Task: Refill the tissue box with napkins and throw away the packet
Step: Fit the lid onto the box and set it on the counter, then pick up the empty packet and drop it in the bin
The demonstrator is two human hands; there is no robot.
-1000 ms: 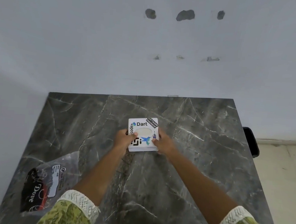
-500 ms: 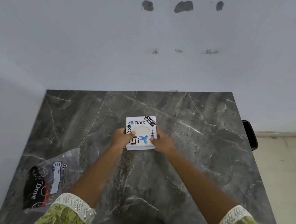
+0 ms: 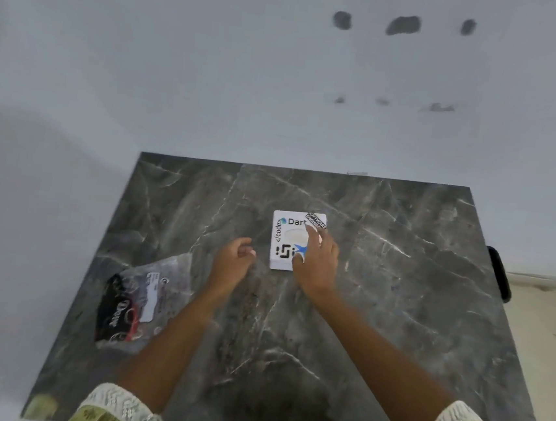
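Note:
A small white square tissue box (image 3: 288,235) with stickers on its lid lies flat near the middle of the dark marble table (image 3: 396,306). My right hand (image 3: 317,260) rests over the box's right side, fingers spread and laid on the lid. A short way left of the box, my left hand (image 3: 232,262) hovers with its fingers loosely curled and nothing in it. The clear plastic packet (image 3: 140,299) with black and red print lies flat at the table's left edge, below and left of my left hand.
A pale wall with dark patches rises behind the table. A black object (image 3: 499,274) sticks out past the table's right edge, with light floor beyond it. My patterned green sleeves fill the bottom of the view.
My left hand has let go of the box and drawn back to the left. My right hand has shifted onto the lid. The camera view has swung to the left.

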